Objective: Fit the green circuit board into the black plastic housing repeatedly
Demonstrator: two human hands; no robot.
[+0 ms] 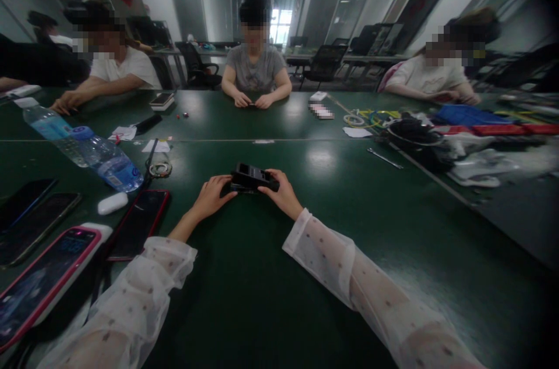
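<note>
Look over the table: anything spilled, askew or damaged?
No spill or clear damage shows. The heap at right looks tangled, a wrench lying loose beside it. Two bottles at left appear to lean, though lens distortion may cause that. The black device between left hand and right hand looks unremarkable.

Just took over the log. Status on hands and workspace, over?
Left hand, right hand holding black device at opposite ends. Table contact unclear. Bottles and phones to the left; wrench right.
</note>
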